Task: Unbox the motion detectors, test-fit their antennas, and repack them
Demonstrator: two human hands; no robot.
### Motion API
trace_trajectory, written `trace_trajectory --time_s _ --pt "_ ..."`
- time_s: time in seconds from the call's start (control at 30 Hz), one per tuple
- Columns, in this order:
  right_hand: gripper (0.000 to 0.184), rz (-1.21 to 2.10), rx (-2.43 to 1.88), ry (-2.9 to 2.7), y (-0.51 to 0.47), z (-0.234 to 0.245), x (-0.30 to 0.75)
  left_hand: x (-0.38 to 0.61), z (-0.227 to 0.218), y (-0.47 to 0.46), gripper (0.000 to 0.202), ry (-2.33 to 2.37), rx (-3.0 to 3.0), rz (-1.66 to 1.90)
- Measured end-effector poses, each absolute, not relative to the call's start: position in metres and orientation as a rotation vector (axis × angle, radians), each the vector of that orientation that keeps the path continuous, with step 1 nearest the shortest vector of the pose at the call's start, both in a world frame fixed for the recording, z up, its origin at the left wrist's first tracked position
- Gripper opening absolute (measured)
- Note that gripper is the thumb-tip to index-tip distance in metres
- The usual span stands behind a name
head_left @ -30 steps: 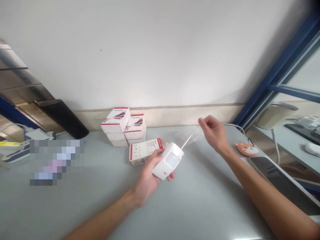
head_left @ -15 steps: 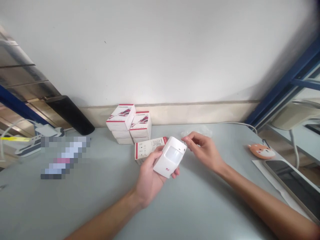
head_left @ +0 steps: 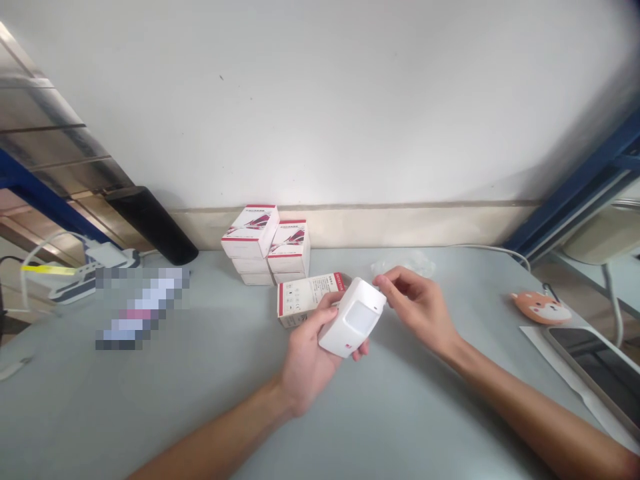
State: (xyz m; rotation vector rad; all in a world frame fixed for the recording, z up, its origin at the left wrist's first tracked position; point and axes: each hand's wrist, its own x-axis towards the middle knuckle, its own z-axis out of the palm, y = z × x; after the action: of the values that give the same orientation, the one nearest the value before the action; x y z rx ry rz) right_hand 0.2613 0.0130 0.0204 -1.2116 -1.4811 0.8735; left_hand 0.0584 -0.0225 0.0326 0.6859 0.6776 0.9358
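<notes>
My left hand (head_left: pixel 305 360) grips a white motion sensor (head_left: pixel 353 319), with its lens panel facing up. The fingertips of my right hand (head_left: pixel 417 307) pinch the sensor's upper right corner. A thin rod seen earlier does not show now and may be hidden by those fingers. Just behind the sensor, a white and red product box (head_left: pixel 305 300) lies flat on the grey table (head_left: pixel 450 413). A clear plastic bag (head_left: pixel 403 265) lies just beyond my right hand.
Two stacks of white and red boxes (head_left: pixel 265 243) stand against the wall. To the left are a black cylinder (head_left: pixel 153 225), a pixelated object (head_left: pixel 143 308) and a power strip (head_left: pixel 75 290). To the right are an orange fox-shaped pouch (head_left: pixel 540 308) and a tablet (head_left: pixel 595 363).
My right hand has come in from the thin rod's far end to the sensor's corner. The view has shifted, so the table items appear further right.
</notes>
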Motion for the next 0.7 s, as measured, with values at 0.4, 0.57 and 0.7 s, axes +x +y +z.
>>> trace_trajectory --time_s 0.4,0.57,0.7 --pt "0.034 0.921 -1.125 -1.419 0.010 0.019 0.259 0.056 0.032 -0.022 0.040 0.679 0.727 0.941" --pt "0.035 0.860 -1.107 -1.589 0.016 0.022 0.268 0.056 0.031 -0.020 0.040 0.675 0.719 0.945" --pt "0.036 0.385 -1.276 -2.047 0.039 0.024 0.303 0.057 0.034 -0.018 0.036 0.674 0.679 0.960"
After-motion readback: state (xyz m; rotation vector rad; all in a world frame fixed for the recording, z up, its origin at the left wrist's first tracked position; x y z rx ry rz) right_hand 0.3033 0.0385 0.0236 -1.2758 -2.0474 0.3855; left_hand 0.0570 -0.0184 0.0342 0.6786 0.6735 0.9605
